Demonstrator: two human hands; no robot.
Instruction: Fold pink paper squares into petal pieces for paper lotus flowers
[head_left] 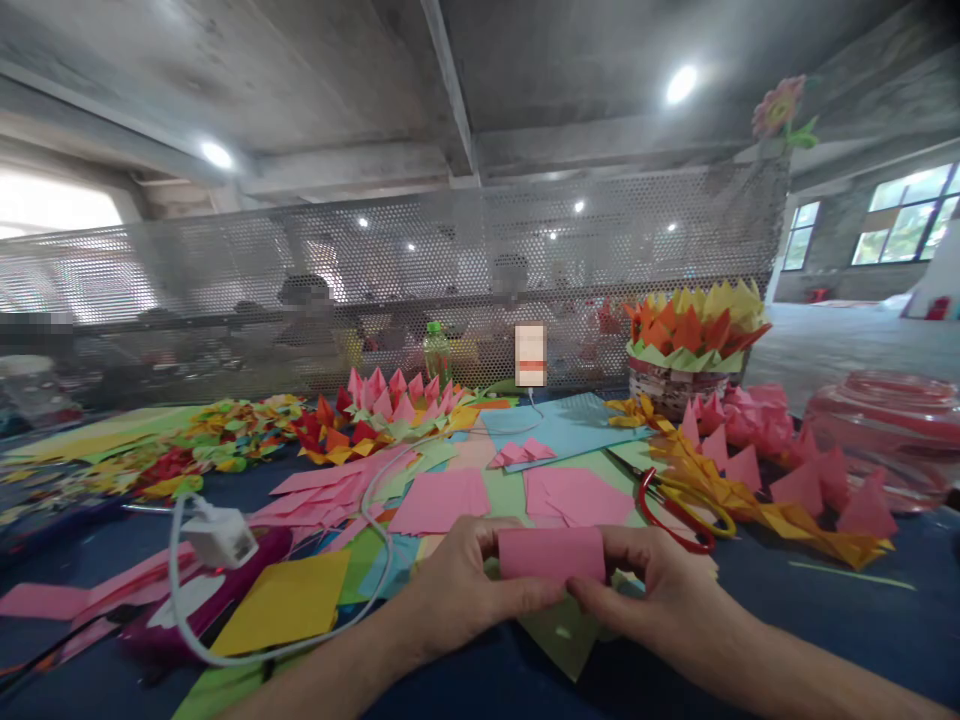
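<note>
Pink paper, fingers at side edges

Some fingers of the left hand and right hand are hidden behind the folded pink paper. The left forearm is cut off by the lower edge, the right forearm by the right edge. At right, the transparent jar is likewise cropped; at left, a pink paper strip. Dark shapes beyond the perforated partition are blurred; the upright phone is pixelated.
</note>
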